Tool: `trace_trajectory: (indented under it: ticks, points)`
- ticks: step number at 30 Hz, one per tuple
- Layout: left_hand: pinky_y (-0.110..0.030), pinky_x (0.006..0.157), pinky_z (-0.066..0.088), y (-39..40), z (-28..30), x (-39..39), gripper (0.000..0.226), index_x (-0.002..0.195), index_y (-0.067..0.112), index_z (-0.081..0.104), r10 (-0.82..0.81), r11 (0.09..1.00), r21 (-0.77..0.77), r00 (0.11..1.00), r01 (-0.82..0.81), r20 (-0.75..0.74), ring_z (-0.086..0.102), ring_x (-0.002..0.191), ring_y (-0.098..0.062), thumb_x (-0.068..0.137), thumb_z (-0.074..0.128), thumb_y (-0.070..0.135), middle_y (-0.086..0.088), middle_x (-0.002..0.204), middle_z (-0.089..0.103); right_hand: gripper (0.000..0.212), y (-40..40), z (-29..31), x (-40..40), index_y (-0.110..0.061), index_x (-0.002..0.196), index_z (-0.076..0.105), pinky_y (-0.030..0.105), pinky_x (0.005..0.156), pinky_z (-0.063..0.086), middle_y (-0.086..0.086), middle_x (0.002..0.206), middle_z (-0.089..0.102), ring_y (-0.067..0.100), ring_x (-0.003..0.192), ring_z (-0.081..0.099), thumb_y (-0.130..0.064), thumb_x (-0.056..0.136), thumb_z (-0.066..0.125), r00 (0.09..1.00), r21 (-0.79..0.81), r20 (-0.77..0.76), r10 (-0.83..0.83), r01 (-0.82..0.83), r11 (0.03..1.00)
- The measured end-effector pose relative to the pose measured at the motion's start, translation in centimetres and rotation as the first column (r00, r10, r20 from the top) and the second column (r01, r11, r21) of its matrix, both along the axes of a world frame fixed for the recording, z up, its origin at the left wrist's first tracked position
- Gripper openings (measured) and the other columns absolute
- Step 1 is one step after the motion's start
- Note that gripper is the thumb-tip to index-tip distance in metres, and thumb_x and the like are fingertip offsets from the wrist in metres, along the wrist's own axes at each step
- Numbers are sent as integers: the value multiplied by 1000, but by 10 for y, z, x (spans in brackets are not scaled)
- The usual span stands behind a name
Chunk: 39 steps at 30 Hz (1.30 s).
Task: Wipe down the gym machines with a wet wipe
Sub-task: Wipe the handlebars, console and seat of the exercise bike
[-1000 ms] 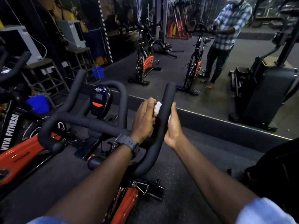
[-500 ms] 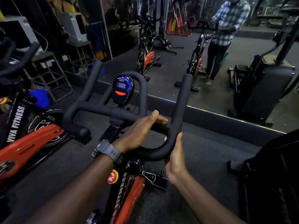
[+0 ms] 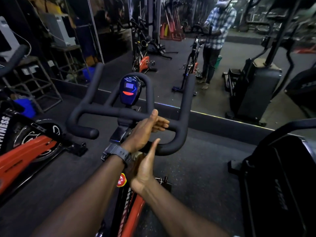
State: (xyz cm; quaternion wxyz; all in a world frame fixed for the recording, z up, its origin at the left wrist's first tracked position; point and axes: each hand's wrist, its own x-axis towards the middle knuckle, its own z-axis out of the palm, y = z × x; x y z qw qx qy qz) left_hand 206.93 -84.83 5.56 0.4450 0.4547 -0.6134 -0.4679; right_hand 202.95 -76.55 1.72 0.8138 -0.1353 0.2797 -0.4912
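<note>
Bike: a red-framed spin bike (image 3: 135,207) stands right in front of the person, facing a wall mirror (image 3: 171,48).
Handlebar: black and padded (image 3: 181,117), with a crossbar and a curved right-hand loop; a blue console (image 3: 130,91) sits at its centre.
Left hand: the left hand (image 3: 145,130) lies over the crossbar close to the right-hand bend, fingers straight and close together, thumb raised. A dark watch (image 3: 118,154) is on its wrist.
Right hand: the right hand (image 3: 145,165) is under the left wrist, at the lower end of the loop, palm turned leftward, fingers straight and pressed together, fingertips touching the padding.
Wet wipe: a small pale patch (image 3: 137,155) shows between the left wrist and the right palm; whether either hand pinches it cannot be told.
Surroundings: a second red bike (image 3: 25,151) stands to the left, a dark machine (image 3: 282,177) to the right.
Mirror: it reflects a person in a checked shirt (image 3: 218,29) at a bike.
</note>
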Motion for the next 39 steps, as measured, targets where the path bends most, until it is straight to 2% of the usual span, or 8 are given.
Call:
trace_trajectory:
  ticks: [6, 11, 14, 17, 21, 29, 35, 39]
  points:
    - [-24, 98, 46, 1, 2, -2, 86, 112, 18, 74, 77, 996, -39, 996, -76, 43, 68, 107, -3, 78, 27, 82, 4, 110, 76, 64, -19, -19, -75, -11, 95, 71, 23, 49, 49, 4, 76, 66, 13, 56, 61, -71, 79, 58, 966, 97, 5, -260, 259, 961]
    - [-22, 93, 44, -3, 9, -26, 71, 111, 21, 71, 123, 988, -104, 987, -112, 106, 64, 92, 9, 94, 29, 77, 10, 108, 71, 38, -52, -20, -112, -5, 115, 65, 17, 56, 51, 4, 88, 71, 8, 67, 66, -37, 97, 57, 888, 75, -225, -401, 426, 902]
    - [-29, 102, 44, -14, 7, -47, 72, 116, 19, 71, 106, 989, -123, 981, -87, 162, 65, 108, -7, 95, 27, 71, 9, 112, 70, 13, -71, -16, -125, -14, 104, 62, 19, 54, 44, -4, 70, 58, 6, 58, 50, -22, 100, 52, 693, -204, -424, -583, 554, 807]
    - [-36, 111, 43, -32, 11, -64, 84, 119, 24, 68, 101, 994, -38, 989, -98, 104, 63, 116, -9, 82, 24, 84, 5, 121, 70, 16, -87, -1, -139, -17, 115, 57, 18, 79, 44, -8, 100, 62, -2, 89, 57, -22, 101, 51, 303, -756, -602, -738, 79, 649]
    - [-38, 108, 43, -56, 19, -76, 58, 96, 38, 59, 133, 991, -17, 989, -133, 61, 60, 114, -13, 81, 26, 83, 2, 118, 65, 23, -138, 12, -164, -16, 82, 59, 40, 66, 44, 6, 77, 59, 30, 74, 52, -31, 87, 43, -158, -598, -455, -876, -676, 432]
    - [-49, 107, 46, -85, 16, -85, 67, 104, 38, 65, 209, 978, -12, 978, -209, 13, 61, 113, -7, 79, 27, 87, 13, 111, 68, 15, -234, 67, -197, -19, 81, 70, 36, 65, 37, 5, 88, 51, 28, 80, 47, -32, 78, 78, -264, -545, -184, -947, -774, 322]
    - [-46, 110, 44, -89, 2, -88, 65, 105, 43, 61, 289, 956, -32, 954, -292, -79, 64, 116, -11, 75, 28, 90, 8, 117, 70, 18, -180, 27, -215, -18, 93, 72, 35, 65, 38, 1, 83, 57, 21, 78, 48, -22, 92, 55, 165, -394, -330, -930, -919, -24]
    - [-45, 112, 43, -87, 0, -87, 77, 110, 45, 63, 279, 957, -63, 957, -284, -79, 60, 122, -5, 70, 27, 100, 17, 121, 68, 26, -244, 74, -225, -17, 82, 71, 35, 59, 39, 5, 75, 57, 28, 71, 54, -30, 85, 49, 63, -345, -124, -990, -938, -17]
